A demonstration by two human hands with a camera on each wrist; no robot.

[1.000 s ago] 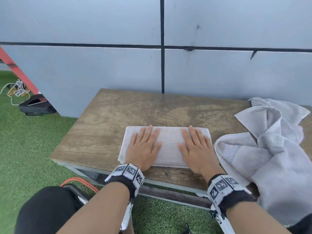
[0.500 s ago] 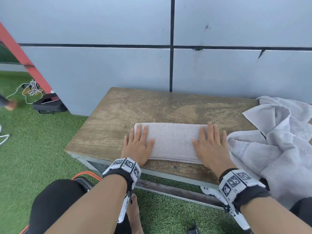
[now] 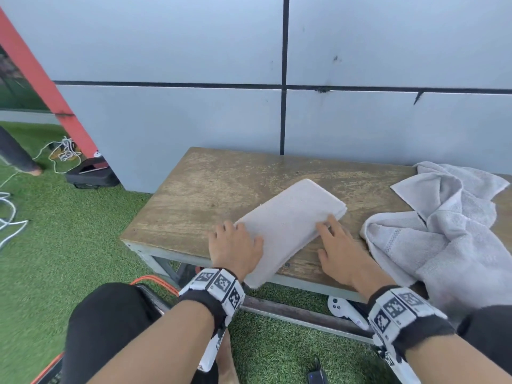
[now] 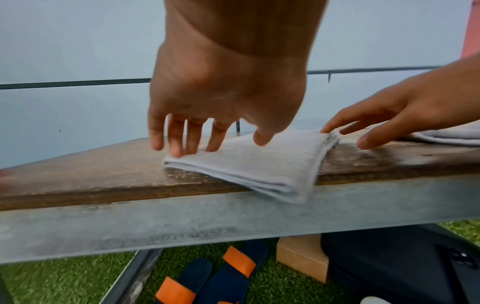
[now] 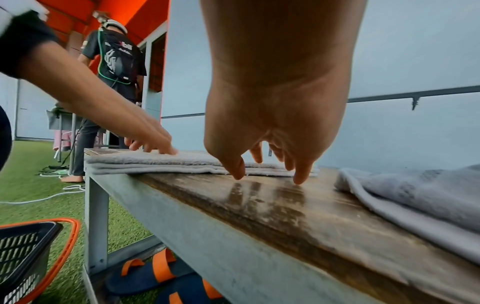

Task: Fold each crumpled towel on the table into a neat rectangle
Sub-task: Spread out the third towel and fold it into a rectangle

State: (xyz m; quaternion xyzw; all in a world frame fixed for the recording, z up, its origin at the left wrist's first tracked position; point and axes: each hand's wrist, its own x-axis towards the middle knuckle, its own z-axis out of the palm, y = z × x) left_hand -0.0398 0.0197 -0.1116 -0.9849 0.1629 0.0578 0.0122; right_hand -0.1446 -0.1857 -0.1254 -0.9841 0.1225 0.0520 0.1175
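Nearest to me, I note the left hand (image 3: pixel 235 246) resting with relaxed, spread fingers on the near left end of the folded towel (image 3: pixel 288 225); it grips nothing. That near corner of the folded towel overhangs the front edge of the table (image 3: pixel 177 217), as the left wrist view confirms. The right hand (image 3: pixel 339 252) lies just beside the towel's right long edge, fingers straight and apart, fingertips (image 5: pixel 298 176) touching the wood, the foremost finger against the towel's layered edge. The folded towel lies diagonally between the two hands, flat, its far end pointing away to the right. Further right, a crumpled towel (image 3: pixel 448 231) sits heaped on the table, apart from the folded one.
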